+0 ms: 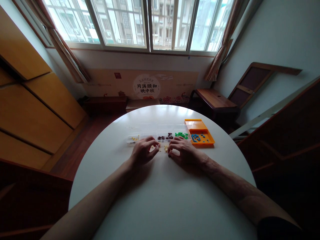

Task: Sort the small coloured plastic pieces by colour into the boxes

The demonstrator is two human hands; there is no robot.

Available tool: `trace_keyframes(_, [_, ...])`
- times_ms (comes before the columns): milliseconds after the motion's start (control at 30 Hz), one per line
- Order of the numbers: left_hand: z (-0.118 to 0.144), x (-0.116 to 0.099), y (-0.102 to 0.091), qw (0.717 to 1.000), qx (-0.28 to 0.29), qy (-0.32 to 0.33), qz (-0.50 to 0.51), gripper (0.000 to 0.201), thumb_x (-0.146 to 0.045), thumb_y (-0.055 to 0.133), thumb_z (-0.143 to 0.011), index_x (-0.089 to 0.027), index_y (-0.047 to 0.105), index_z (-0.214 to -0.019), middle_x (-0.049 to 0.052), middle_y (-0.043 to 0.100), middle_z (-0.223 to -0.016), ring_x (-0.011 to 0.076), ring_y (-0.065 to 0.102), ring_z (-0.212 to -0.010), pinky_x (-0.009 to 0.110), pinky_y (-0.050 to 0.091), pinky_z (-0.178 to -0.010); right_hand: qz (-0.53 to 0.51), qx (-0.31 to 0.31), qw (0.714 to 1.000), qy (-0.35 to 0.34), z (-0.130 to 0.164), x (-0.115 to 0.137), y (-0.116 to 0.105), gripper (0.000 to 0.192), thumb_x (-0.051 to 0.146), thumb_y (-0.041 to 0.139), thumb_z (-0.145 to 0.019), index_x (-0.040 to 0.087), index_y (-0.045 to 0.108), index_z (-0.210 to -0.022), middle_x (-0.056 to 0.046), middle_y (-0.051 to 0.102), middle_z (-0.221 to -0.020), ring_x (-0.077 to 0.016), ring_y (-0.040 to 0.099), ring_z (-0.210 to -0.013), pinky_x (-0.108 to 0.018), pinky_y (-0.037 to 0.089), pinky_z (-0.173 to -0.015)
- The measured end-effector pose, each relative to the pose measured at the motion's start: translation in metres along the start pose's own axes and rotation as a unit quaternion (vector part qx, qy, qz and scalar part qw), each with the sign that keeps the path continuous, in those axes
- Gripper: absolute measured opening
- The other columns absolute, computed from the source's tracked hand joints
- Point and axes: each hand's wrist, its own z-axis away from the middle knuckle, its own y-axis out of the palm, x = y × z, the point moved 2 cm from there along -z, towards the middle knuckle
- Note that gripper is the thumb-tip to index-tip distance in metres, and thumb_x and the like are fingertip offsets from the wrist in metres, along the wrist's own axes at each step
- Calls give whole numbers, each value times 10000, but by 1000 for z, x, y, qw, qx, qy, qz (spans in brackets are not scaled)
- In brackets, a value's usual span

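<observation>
My left hand is over the white table, thumb and forefinger curled together in a pinch; what is between them is too small to make out. Facing it, my right hand also has its fingertips together, with a tiny dark spot at the thumb tip that I cannot identify. Small pale yellow pieces lie between the two hands, right by the right fingertips. Just behind the hands stands a clear divided box. Its compartments hold yellow pieces, dark brown pieces and green pieces.
An open orange case with blue pieces stands right of the clear box, its lid folded back. The round white table has a curved far edge. Beyond are a wooden chair, windows and a yellow cabinet.
</observation>
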Motion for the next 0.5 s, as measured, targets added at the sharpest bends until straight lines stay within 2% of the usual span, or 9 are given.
trace_keyframes(133, [2,3,0,1000,-4,3,4,162,-242,663,-1026,-221,792,-930,30,755,-929,130,631,-694,281,507,-703,2,8,1000,-1,-2,1,3,44,239,727,-1011,278,737,-1029,-41,780,-1056,-253,676,-1024,-429,532,-977])
trace_keyframes(200, [4,5,0,1000,-4,3,5,160,-245,664,-1026,-221,794,-936,29,754,-931,130,632,-696,283,508,-706,2,-7,1000,-4,-2,0,7,32,251,715,-1032,273,739,-1034,-50,778,-1064,-254,674,-1022,-426,537,-965])
trace_keyframes(300, [7,7,1,1000,-1,5,0,171,-257,660,-1033,-222,796,-936,29,752,-932,130,631,-697,284,508,-712,11,-73,997,14,-3,-6,12,62,269,688,-1071,262,738,-1034,-56,780,-1042,-253,676,-1002,-422,539,-944])
trace_keyframes(400, [8,8,1,1000,2,6,-13,186,-273,659,-1040,-218,796,-926,35,753,-937,130,627,-695,286,512,-722,17,-153,985,74,-5,-14,15,87,260,679,-1083,260,736,-1017,-52,795,-1020,-258,685,-983,-434,537,-942])
trace_keyframes(500, [8,9,2,1000,3,11,-24,194,-284,663,-1044,-216,794,-918,36,755,-937,126,620,-683,285,514,-736,1,-194,972,134,-6,-21,16,83,270,680,-1083,259,745,-1032,-54,810,-1033,-273,696,-1002,-451,556,-950])
